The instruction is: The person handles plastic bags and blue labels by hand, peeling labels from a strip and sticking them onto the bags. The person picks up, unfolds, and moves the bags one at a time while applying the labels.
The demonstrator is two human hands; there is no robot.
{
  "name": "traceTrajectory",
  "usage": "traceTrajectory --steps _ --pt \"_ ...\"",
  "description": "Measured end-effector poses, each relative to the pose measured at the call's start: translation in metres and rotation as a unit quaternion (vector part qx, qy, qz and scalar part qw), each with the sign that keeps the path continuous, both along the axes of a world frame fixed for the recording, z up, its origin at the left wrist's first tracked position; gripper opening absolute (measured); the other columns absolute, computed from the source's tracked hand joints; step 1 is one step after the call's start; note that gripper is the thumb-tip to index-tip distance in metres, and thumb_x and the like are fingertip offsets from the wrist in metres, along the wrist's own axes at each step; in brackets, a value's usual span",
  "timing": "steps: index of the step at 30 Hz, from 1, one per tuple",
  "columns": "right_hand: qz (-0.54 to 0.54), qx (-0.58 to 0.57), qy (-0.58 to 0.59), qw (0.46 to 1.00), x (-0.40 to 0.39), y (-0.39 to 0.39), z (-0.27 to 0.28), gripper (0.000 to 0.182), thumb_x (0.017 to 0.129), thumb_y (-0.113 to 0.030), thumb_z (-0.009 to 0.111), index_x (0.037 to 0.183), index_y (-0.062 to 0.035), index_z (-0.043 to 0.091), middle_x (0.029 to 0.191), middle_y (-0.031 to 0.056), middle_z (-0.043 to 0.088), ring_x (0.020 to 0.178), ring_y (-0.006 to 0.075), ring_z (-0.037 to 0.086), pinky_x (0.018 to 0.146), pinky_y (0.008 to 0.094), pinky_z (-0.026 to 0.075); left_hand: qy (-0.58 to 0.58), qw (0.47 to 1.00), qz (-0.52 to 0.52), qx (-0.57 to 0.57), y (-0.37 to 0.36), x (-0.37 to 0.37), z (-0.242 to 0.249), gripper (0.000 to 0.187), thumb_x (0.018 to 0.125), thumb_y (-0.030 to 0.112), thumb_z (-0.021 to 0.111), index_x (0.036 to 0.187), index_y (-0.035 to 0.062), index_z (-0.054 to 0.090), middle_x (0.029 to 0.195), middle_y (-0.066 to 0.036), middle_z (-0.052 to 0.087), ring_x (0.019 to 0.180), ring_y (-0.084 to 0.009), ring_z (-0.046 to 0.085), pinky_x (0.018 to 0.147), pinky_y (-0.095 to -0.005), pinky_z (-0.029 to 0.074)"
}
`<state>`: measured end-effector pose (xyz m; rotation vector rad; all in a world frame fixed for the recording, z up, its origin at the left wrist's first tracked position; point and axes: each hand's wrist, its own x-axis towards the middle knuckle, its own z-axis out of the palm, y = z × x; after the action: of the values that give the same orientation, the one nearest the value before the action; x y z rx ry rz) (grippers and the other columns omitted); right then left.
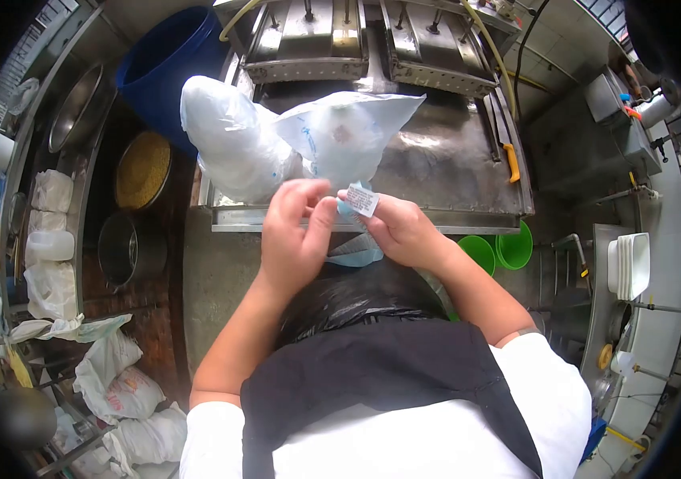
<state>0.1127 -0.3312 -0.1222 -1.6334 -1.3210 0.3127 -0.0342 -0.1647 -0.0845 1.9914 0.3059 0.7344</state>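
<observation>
My right hand (404, 231) pinches a small white label (362, 199) covered in tiny print. From it hangs a pale blue strip (360, 251), which drops toward my lap. My left hand (299, 235) is just left of the label, fingers bent and thumb apart from them, with nothing visible in it; its fingertips are blurred. Beyond my hands, on the steel table, stand a bulging white plastic bag (232, 144) and a second, pale bag (348, 132) with blue print and a flared top.
A knife with a yellow handle (511, 163) lies at the steel table's (444, 160) right side. Metal trays (305, 44) stand at the back. Left are a blue barrel (168, 68) and a dark pot (126, 249); green buckets (514, 246) sit below right.
</observation>
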Motion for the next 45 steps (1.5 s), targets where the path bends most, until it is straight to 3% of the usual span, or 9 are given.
traceTrajectory --steps 6,11,18,23,33,38,42,44,45 --pt "0.056 -0.033 -0.077 0.995 0.002 -0.004 0.001 0.046 0.091 0.005 0.060 0.135 -0.0084 0.066 0.100 0.0183 0.069 0.087 0.0416 0.069 0.077 0.0462 0.056 0.059 0.958 -0.149 -0.238 0.012 0.009 -0.009 0.018 0.102 0.009 0.071 0.117 -0.0006 0.070 0.129 -0.007 0.063 0.106 -0.0105 0.060 0.092 -0.0280 0.050" --pt "-0.006 -0.019 -0.012 1.000 -0.002 -0.006 -0.007 0.041 0.093 0.003 0.061 0.131 -0.0092 0.068 0.099 0.0195 0.071 0.089 0.0394 0.071 0.078 0.0448 0.057 -0.105 0.985 -0.044 -0.129 0.008 0.016 -0.021 0.006 0.102 0.005 0.069 0.107 0.0014 0.070 0.112 -0.004 0.065 0.092 -0.0095 0.061 0.082 -0.0264 0.051" --pt "-0.037 -0.157 0.109 0.981 0.005 -0.013 -0.022 0.033 0.098 -0.006 0.058 0.129 -0.0069 0.069 0.107 0.0209 0.076 0.098 0.0373 0.073 0.089 0.0437 0.056 -0.033 0.991 0.033 -0.126 0.009 0.067 -0.037 0.010 0.100 0.011 0.073 0.102 0.0017 0.069 0.094 -0.006 0.066 0.083 -0.0145 0.063 0.077 -0.0295 0.051" --pt "-0.027 -0.134 0.113 0.984 0.005 -0.010 -0.022 0.035 0.097 -0.005 0.058 0.129 -0.0061 0.069 0.112 0.0223 0.075 0.104 0.0386 0.073 0.093 0.0444 0.056 -0.052 0.981 0.142 0.124 0.033 0.116 -0.059 0.006 0.094 0.008 0.072 0.095 0.0025 0.069 0.088 -0.016 0.069 0.081 -0.0360 0.065 0.077 -0.0474 0.052" --pt "-0.042 -0.150 0.117 0.981 0.009 -0.024 -0.035 0.034 0.098 -0.006 0.056 0.129 -0.0045 0.069 0.116 0.0215 0.075 0.109 0.0388 0.072 0.095 0.0444 0.056 -0.023 0.985 0.168 0.034 0.045 0.122 -0.075 0.047 0.090 0.030 0.085 0.117 0.0020 0.058 0.084 -0.007 0.064 0.077 -0.0247 0.063 0.073 -0.0412 0.052" --pt "-0.047 -0.143 0.124 0.981 0.010 -0.025 -0.035 0.033 0.098 -0.006 0.056 0.129 -0.0045 0.069 0.117 0.0213 0.075 0.110 0.0391 0.072 0.097 0.0446 0.055 0.077 0.991 0.104 0.018 0.048 0.110 -0.053 0.057 0.091 0.031 0.085 0.129 -0.0008 0.056 0.098 -0.013 0.067 0.083 -0.0245 0.064 0.076 -0.0394 0.053" --pt "-0.061 -0.145 0.119 0.980 0.014 -0.025 -0.030 0.033 0.098 -0.007 0.056 0.129 -0.0046 0.069 0.118 0.0211 0.075 0.111 0.0390 0.072 0.097 0.0446 0.055 -0.009 0.988 0.122 0.093 0.041 0.085 -0.064 0.061 0.094 0.029 0.082 0.137 -0.0029 0.053 0.114 -0.020 0.065 0.098 -0.0313 0.063 0.088 -0.0459 0.052" --pt "-0.061 -0.141 0.113 0.982 0.016 -0.026 -0.031 0.033 0.099 -0.007 0.057 0.129 -0.0046 0.069 0.118 0.0209 0.075 0.111 0.0389 0.071 0.098 0.0446 0.055 -0.091 0.921 0.135 0.353 0.037 0.069 -0.081 0.062 0.097 0.031 0.077 0.142 -0.0037 0.051 0.127 -0.025 0.060 0.114 -0.0399 0.058 0.102 -0.0533 0.046" --pt "-0.064 -0.153 0.114 0.980 0.014 -0.026 -0.032 0.033 0.098 -0.007 0.057 0.129 -0.0045 0.069 0.118 0.0209 0.075 0.111 0.0389 0.071 0.098 0.0447 0.055 -0.059 0.939 0.093 0.327 0.033 0.064 -0.094 0.070 0.100 0.034 0.071 0.154 -0.0023 0.042 0.151 -0.029 0.047 0.139 -0.0485 0.045 0.116 -0.0606 0.034"
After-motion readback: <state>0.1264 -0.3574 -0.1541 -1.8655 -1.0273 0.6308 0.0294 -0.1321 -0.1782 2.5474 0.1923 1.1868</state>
